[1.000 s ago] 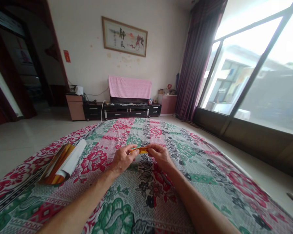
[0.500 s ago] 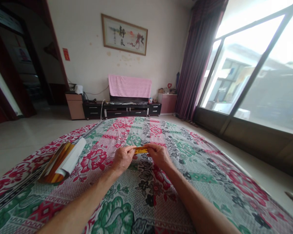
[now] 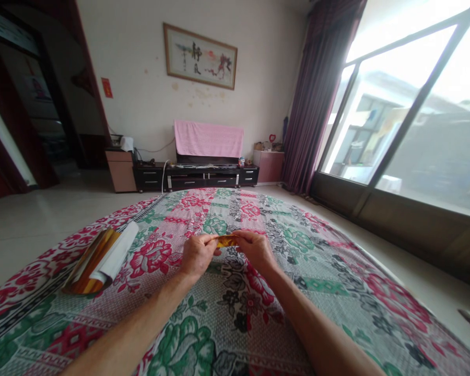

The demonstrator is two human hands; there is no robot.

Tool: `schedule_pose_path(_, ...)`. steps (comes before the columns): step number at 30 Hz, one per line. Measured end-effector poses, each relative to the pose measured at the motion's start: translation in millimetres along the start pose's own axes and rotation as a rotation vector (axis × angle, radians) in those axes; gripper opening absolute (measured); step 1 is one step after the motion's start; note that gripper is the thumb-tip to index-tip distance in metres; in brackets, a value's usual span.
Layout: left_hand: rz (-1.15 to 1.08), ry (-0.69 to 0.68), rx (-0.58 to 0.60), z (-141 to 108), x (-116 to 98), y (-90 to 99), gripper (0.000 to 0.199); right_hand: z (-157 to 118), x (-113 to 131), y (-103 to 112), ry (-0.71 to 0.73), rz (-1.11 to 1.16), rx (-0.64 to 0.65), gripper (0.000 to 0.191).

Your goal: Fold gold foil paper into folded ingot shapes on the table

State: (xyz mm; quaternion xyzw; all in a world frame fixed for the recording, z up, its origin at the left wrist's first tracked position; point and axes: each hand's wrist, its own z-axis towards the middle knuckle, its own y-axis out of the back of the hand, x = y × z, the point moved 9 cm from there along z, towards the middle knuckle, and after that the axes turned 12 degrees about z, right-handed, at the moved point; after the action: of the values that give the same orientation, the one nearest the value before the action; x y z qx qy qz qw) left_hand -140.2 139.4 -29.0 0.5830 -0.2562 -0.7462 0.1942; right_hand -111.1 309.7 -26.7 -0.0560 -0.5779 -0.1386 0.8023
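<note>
A small strip of shiny gold paper [image 3: 227, 241] stretches between my two hands, a little above the flowered cloth [image 3: 188, 334]. My left hand [image 3: 199, 255] pinches its left end between thumb and fingers. The right end is pinched the same way by my right hand [image 3: 256, 251]. Fingers cover both ends of the strip, so only its middle shows. To the left on the cloth lies a loosely curled stack of gold sheets [image 3: 102, 256], with a white sheet [image 3: 117, 253] curled along its right side.
Beyond the cloth's far edge stands a low black TV cabinet [image 3: 203, 181], with a pink cloth [image 3: 208, 138] draped over the screen. A purple curtain [image 3: 317, 104] and large windows [image 3: 407, 120] are on the right. A dark doorway [image 3: 35, 104] is at the left.
The gold strip has tilted or bent slightly, and its shine differs. Both hands keep their pinch in almost the same place.
</note>
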Motion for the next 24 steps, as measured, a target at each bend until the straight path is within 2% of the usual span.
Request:
schedule_pose_path(4, 0.007, 0.017, 0.008, -0.5, 1.7, -0.6, 0.029, -1.0, -2.3, -2.5, -0.042, 0.015, 0.029, 0.026)
schedule_pose_path(8, -0.016, -0.012, 0.004, -1.2, -1.6, 0.2, 0.028, -1.5, -3.1, 0.6, -0.067, 0.025, -0.007, 0.026)
schedule_pose_path(20, -0.006, 0.013, -0.004, -1.4, 0.4, 1.3, 0.027, -3.8, 0.4, -3.4, -0.072, 0.000, 0.026, 0.026)
schedule_pose_path(24, 0.039, 0.002, -0.018, -2.4, -2.2, 3.5, 0.027, -3.0, -3.3, -0.6, -0.080, -0.015, -0.009, 0.026)
